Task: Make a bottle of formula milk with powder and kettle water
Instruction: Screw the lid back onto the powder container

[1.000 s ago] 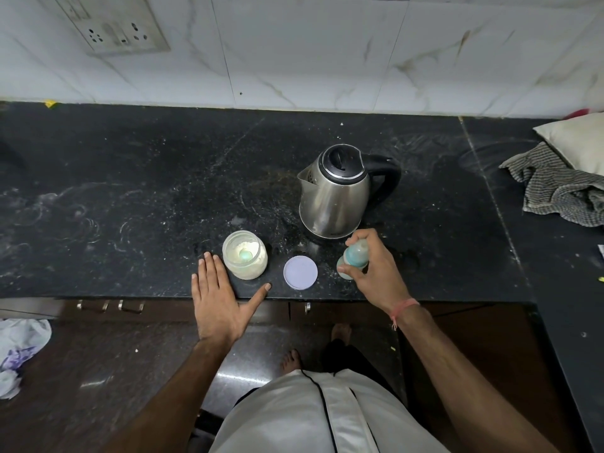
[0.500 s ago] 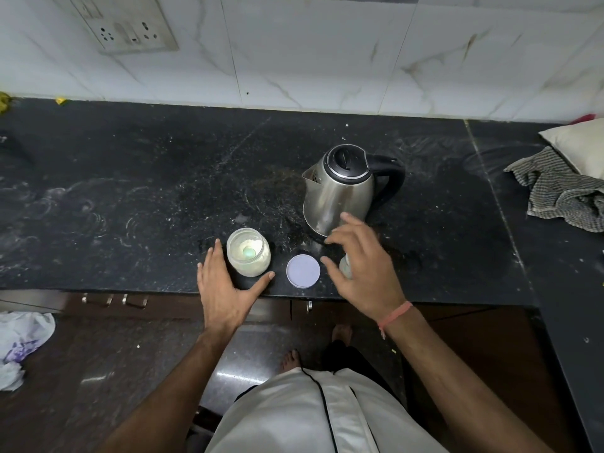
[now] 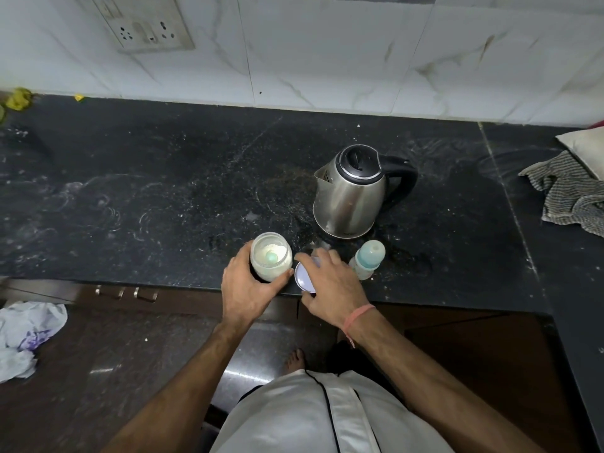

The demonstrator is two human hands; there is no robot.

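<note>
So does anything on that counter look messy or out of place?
Yes: pale powdery specks and smears are scattered over the black counter, thickest around the kettle and the open powder jar. Both stand upright, as does the baby bottle.

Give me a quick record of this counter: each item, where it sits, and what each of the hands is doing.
jar: open, powder and scoop inside, near counter edge
left hand: wrapped around jar
lid: right of jar, tilted
right hand: grasping lid
bottle: upright, capped, right of lid, untouched
kettle: behind bottle, lid closed
cloth: far right
</note>
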